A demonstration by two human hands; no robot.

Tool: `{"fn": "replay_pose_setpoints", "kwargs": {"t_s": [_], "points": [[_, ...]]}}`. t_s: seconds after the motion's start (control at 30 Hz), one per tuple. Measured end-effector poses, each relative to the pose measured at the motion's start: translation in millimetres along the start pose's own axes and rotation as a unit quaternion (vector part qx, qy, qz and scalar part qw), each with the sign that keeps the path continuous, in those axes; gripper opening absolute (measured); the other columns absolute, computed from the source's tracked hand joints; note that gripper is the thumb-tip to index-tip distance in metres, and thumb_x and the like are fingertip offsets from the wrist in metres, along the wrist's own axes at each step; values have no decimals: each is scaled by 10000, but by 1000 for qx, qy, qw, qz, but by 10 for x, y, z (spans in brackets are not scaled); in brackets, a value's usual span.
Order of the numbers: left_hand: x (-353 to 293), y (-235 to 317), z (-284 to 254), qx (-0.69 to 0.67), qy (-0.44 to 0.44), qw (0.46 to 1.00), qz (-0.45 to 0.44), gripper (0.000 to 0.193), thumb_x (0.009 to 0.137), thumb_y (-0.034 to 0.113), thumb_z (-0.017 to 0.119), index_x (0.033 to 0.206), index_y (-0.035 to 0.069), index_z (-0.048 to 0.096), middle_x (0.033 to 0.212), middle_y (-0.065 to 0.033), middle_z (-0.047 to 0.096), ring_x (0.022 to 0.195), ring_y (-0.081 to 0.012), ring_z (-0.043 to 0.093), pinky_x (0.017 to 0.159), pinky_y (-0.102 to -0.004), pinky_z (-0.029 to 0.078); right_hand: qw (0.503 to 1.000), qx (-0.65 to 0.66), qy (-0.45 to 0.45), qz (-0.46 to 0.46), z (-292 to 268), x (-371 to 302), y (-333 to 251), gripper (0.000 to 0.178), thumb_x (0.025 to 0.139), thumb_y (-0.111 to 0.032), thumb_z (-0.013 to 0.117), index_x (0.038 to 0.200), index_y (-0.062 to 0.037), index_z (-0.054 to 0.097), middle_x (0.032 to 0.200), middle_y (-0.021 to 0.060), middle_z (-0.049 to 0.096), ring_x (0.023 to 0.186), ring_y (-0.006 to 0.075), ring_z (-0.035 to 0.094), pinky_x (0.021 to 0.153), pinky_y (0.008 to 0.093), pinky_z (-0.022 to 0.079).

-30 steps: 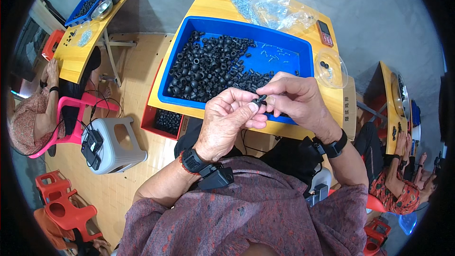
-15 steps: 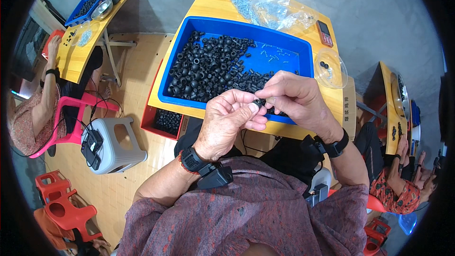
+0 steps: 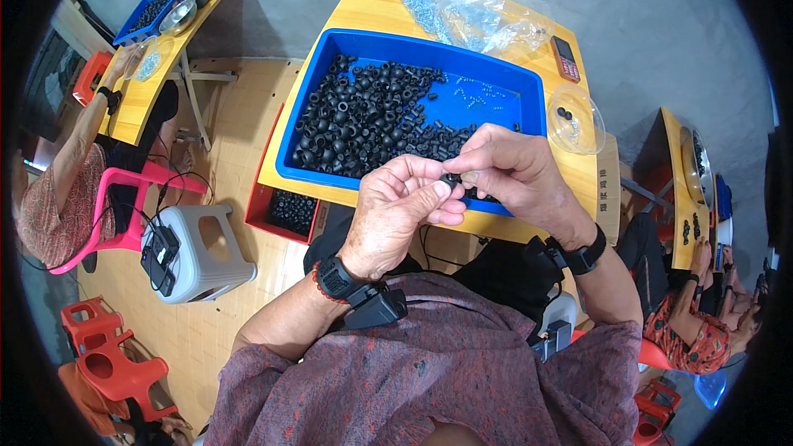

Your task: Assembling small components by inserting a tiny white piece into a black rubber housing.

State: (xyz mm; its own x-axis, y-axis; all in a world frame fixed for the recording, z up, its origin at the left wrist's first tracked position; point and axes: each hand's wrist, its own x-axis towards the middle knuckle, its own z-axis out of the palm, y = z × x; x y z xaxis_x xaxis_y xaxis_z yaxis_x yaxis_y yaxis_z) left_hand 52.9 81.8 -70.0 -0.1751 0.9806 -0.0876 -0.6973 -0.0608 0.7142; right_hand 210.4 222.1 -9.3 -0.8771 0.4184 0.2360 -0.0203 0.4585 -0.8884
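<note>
Over the near edge of a blue tray (image 3: pixel 413 40), my two hands meet around a small black rounded plastic part (image 3: pixel 450 180). My left hand (image 3: pixel 405 198) pinches it between thumb and fingers. My right hand (image 3: pixel 512 169) is closed too, its thumb and forefinger at the top of the same part; whether they hold another tiny piece is hidden. Inside the tray lies a heap of black hollow caps (image 3: pixel 347 120), with smaller black pieces (image 3: pixel 438 139) to their right. Small shiny metal pieces (image 3: pixel 475 99) are scattered on the tray's right side.
Behind the tray lies a clear plastic bag (image 3: pixel 475 16) of metal pieces. A red phone (image 3: pixel 567 59) and a clear round dish (image 3: pixel 576 120) sit at the right. Below the table's left side is a red box (image 3: pixel 285 211) of black parts. Other people work at tables on both sides.
My hands have barely moved and still hold the black part. The person at the left table has reached forward toward the dish there.
</note>
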Motion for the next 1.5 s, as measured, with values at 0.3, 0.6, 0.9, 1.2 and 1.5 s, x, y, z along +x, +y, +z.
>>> {"fn": "replay_pose_setpoints", "kwargs": {"t_s": [0.3,0.6,0.9,1.2,1.5], "points": [[1,14,15,15,6,1000,9,158,1023,38,647,1176,12,623,1064,-163,751,886,-223,769,820,-350,658,998,41,40,37,-13,-25,-20,274,934,90,640,1125,-41,786,948,35,700,829,105,665,746,239,532],[5,25,16,9,-7,1000,19,149,1023,17,636,1170,36,619,1063,-159,748,891,-216,770,822,-339,659,999,27,14,17,16,-37,33,267,941,89,637,1124,-38,785,972,48,713,858,105,681,764,239,539],[11,14,15,13,-1,1000,25,150,1020,16,642,1165,34,609,1050,-149,746,895,-209,768,822,-337,663,992,101,28,75,48,-29,9,250,955,90,614,1132,1,767,966,42,696,846,95,697,760,233,552],[25,-7,11,0,0,999,34,159,1014,4,644,1163,35,598,1039,-142,747,920,-218,770,836,-351,666,1000,10,23,-6,45,0,-5,251,954,79,608,1109,-20,778,964,56,716,855,103,678,753,250,527],[20,14,11,17,-4,1000,25,146,1018,9,641,1160,27,611,1058,-150,749,927,-219,770,845,-355,664,997,-21,71,37,7,-21,67,198,906,41,691,1073,-20,778,931,39,708,803,89,621,711,237,491]]}}
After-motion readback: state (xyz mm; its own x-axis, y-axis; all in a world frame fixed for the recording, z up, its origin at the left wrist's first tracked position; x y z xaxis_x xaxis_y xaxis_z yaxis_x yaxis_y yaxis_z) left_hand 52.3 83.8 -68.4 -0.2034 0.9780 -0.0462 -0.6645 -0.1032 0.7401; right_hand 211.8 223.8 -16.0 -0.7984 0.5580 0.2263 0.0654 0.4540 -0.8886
